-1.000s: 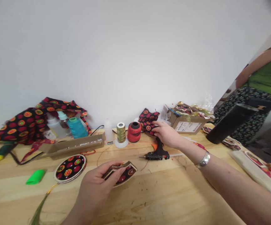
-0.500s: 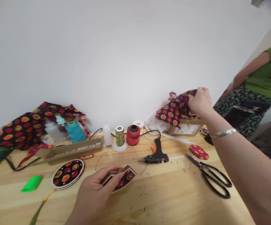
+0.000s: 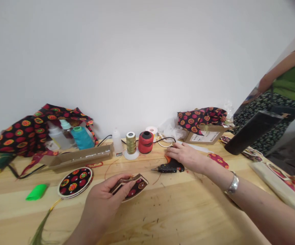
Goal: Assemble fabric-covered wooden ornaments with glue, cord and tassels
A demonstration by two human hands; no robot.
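My left hand (image 3: pixel 102 197) holds a curved, layered strip of black fabric with red dots (image 3: pixel 134 187) between thumb and fingers, low and centre on the wooden table (image 3: pixel 178 214). My right hand (image 3: pixel 186 156) lies with its fingers extended on top of a black hot glue gun (image 3: pixel 171 167) with an orange part. A round black patterned disc (image 3: pixel 75 182) lies just left of my left hand, not touching it. A silver bangle (image 3: pixel 232 183) circles my right wrist.
Spools of gold (image 3: pixel 131 143), red (image 3: pixel 145 142) and teal thread (image 3: pixel 81 137) stand along the wall with plastic bottles (image 3: pixel 58 136). Patterned fabric (image 3: pixel 200 117) lies on a cardboard box (image 3: pixel 206 137). A person in a green top (image 3: pixel 294 80) stands at the right, beyond a black cylinder (image 3: pixel 251 132).
My right hand has let go of the patterned fabric, which now lies on the box, and has come down onto the glue gun. My left hand has barely moved.
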